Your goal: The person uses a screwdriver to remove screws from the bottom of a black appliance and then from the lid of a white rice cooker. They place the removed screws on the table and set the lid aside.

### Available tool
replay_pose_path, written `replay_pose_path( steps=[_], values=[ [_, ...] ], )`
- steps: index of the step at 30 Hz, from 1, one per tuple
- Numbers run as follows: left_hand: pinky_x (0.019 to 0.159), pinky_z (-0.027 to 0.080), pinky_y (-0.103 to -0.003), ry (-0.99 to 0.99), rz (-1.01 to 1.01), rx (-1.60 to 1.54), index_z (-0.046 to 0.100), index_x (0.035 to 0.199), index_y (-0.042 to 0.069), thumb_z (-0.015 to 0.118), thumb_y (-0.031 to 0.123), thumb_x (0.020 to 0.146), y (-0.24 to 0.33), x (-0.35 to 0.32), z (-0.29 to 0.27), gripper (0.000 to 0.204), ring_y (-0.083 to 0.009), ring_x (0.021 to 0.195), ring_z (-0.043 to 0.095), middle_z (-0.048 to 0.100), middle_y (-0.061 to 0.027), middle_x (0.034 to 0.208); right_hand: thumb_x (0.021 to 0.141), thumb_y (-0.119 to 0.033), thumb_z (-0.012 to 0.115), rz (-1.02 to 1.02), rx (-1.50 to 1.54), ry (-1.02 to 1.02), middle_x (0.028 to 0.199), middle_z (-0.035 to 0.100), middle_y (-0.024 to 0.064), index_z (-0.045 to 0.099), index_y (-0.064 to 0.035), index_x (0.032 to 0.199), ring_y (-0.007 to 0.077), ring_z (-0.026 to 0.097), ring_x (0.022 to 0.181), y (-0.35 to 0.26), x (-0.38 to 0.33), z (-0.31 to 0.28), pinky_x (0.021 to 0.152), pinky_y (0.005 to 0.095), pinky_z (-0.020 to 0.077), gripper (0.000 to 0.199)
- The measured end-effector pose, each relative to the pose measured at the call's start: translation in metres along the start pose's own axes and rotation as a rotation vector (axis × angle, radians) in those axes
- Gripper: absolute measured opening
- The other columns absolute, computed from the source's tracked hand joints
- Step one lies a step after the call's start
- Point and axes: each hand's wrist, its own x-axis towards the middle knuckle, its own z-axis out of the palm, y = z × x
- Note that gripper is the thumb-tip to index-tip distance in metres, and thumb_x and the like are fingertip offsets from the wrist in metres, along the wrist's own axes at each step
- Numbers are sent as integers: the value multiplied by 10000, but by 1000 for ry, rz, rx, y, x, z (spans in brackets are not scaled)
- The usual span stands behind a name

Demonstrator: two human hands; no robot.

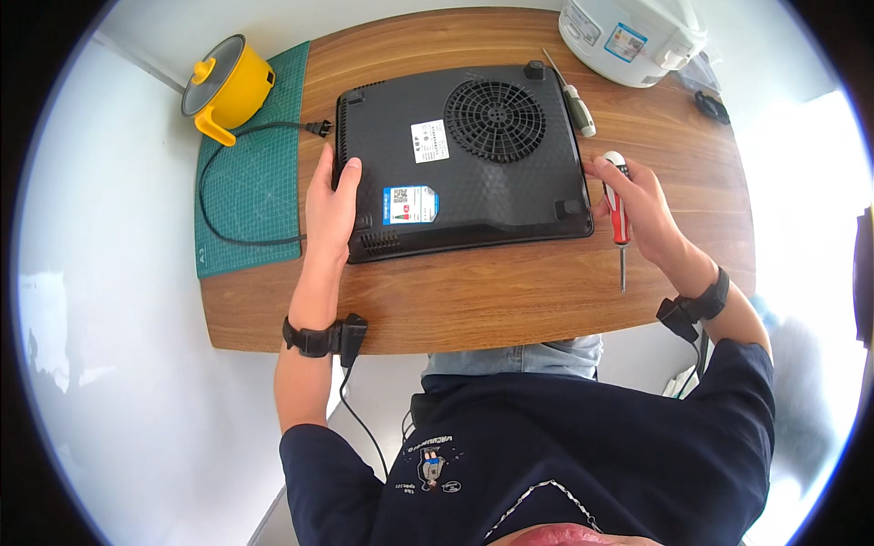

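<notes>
A black induction cooker (501, 196) lies bottom side up on the wooden table, showing its round fan grille, small feet and two stickers. My left hand (332, 205) grips its left edge, thumb on top and the other fingers partly hidden at the side. In my right hand (646, 205) is a red and white screwdriver (617, 214), its shaft pointing toward me. The fingertips of that hand touch or nearly touch the cooker's right edge. Beyond them, a second screwdriver (579, 111) with a grey-green and white handle lies alongside the cooker.
A yellow pot (238, 91) with a lid stands on the green cutting mat (250, 191) at the left. A black power cord (206, 196) with a plug curves across the mat. At the back right stands a white rice cooker (628, 45), with a coiled black cable (712, 107) near it.
</notes>
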Motion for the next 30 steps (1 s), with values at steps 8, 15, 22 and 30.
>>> replay_pose_path(
  steps=[8,15,22,30],
  values=[
    [1113,448,-332,45,-119,-370,363,1547,-115,598,161,1016,11,3,-4,642,-245,1349,557,533,-226,1499,1017,-405,654,-42,167,31,1084,680,122,632,58,1210,110,604,635,4,-1,5,706,284,561,502],
    [986,504,-310,67,-234,-453,532,1421,-68,636,220,1017,20,14,-19,508,-198,1146,647,661,-157,1292,1047,-353,607,-31,264,-5,1409,617,240,552,97,1382,105,603,646,11,3,0,677,261,527,564],
    [822,603,-314,-91,-302,-383,593,1222,-112,779,349,938,4,43,-16,573,-210,967,710,697,-164,1082,1026,-374,633,18,256,-19,1419,604,243,541,101,1391,99,598,648,3,12,-4,716,272,549,606],
    [786,629,-348,-62,-304,-348,466,1292,-169,854,327,870,9,48,-7,758,-245,945,716,649,-248,1131,1027,-358,636,38,222,32,1353,657,209,556,87,1383,105,607,687,-5,16,-3,706,257,534,575]
  ],
)
